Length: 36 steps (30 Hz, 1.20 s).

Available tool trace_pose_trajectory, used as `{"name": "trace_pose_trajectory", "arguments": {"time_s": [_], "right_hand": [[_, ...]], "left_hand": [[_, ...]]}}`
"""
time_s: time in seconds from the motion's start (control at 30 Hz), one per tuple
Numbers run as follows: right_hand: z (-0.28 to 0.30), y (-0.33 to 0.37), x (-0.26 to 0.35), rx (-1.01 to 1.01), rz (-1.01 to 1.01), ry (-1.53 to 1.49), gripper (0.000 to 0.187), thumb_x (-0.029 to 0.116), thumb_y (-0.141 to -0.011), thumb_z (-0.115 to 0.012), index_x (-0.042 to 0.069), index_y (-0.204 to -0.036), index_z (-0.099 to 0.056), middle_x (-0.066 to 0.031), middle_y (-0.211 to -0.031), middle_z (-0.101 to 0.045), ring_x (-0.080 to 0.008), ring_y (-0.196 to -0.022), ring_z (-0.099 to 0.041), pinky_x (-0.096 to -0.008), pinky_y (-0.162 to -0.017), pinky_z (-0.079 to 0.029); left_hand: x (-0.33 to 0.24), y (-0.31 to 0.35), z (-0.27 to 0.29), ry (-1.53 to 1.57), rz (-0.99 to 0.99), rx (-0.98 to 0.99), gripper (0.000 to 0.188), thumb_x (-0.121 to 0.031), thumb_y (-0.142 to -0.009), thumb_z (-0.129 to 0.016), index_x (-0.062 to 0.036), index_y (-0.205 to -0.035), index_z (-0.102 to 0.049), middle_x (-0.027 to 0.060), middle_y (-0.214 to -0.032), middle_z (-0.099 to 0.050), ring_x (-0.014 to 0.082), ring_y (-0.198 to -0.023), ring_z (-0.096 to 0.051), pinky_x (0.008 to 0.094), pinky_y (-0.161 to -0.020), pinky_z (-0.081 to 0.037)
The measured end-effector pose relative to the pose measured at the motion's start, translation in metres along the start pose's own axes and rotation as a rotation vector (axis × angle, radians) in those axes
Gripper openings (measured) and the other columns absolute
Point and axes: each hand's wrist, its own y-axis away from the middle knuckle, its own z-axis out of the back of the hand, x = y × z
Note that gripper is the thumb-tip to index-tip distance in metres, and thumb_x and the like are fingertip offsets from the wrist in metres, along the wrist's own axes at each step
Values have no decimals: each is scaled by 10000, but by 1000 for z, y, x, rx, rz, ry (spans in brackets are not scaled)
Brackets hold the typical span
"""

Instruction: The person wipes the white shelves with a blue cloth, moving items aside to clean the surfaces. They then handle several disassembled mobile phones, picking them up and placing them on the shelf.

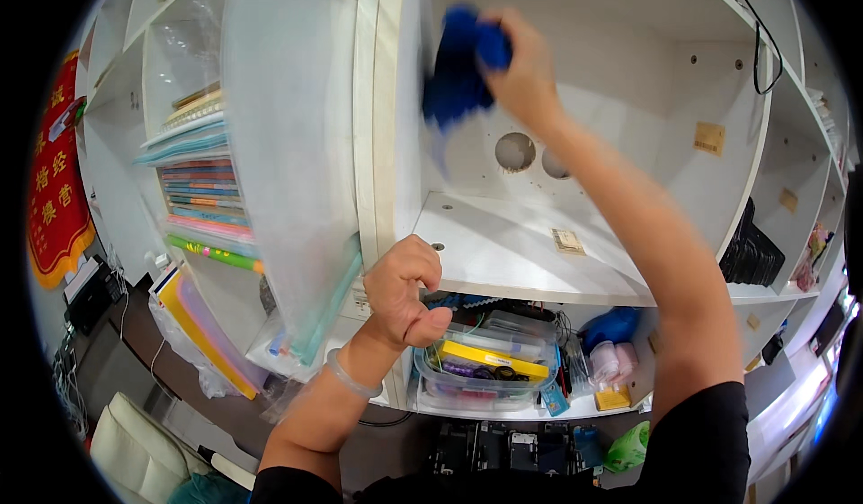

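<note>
My right hand [524,72] grips a dark blue cloth [457,77], bunched and blurred by motion. It is raised at the upper left of a white shelf compartment [611,63], and the cloth is close to the left inner wall; whether it touches is unclear. My left hand [404,293] is lower, in front of the upright panel at the compartment's lower left corner. Its fingers are curled in, the thumb points to the right, and nothing shows in it. A clear bangle [353,374] circles that wrist.
Below the compartment, a clear plastic bin [481,387] holds cables and a yellow box. Left of the panel are stacked books [202,189] and a large translucent sheet [288,117]. Two round holes pierce the back wall, including one hole [515,151]. A black cable [760,50] hangs upper right.
</note>
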Motion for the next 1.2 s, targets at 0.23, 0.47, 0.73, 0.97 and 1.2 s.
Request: {"name": "trace_pose_trajectory", "arguments": {"time_s": [0.23, 0.47, 0.73, 0.97, 1.2], "right_hand": [[-46, 7, -50, -125, -143, 77, 409, -15, -669, -597, 4, -1069, -511, -210, -1069, -563, -409, -1000, -522, -420, -839, -439], [-32, 109, -28, 738, -186, -67, 379, -53, -639, -549, 37, -1008, -545, -207, -968, -589, -402, -914, -558, -415, -785, -450], [29, -24, -44, -171, 134, 511, 377, -3, -699, -561, 111, -1054, -617, -132, -1152, -570, -345, -1017, -535, -409, -865, -446], [-26, 66, -75, 371, 465, 719, 350, 32, -721, -549, 118, -1050, -633, -101, -1213, -541, -275, -1067, -484, -384, -964, -358], [21, 37, -103, 626, 709, 653, 341, 42, -686, -577, 137, -1004, -657, -87, -1158, -567, -304, -982, -537, -384, -853, -462]], "left_hand": [[1, -2, -7, -9, -8, 91, 475, -459, -833, -602, -36, -702, -429, 30, -577, -405, 144, -496, -385, 251, -448, -288], [2, 0, -4, -92, -1, 36, 427, -405, -827, -613, -51, -673, -430, 29, -558, -382, 144, -481, -362, 260, -441, -277], [-3, -18, -19, -397, -40, 211, 292, -145, -641, -715, -84, -582, -436, 32, -503, -362, 190, -416, -350, 293, -390, -247], [-6, -21, -26, -635, 72, 290, 338, -169, -689, -720, -100, -567, -413, 21, -474, -388, 194, -394, -390, 302, -370, -274], [-9, -22, -27, -717, 115, 295, 355, -230, -727, -710, -107, -566, -418, 20, -456, -411, 197, -391, -428, 311, -361, -293]]}}
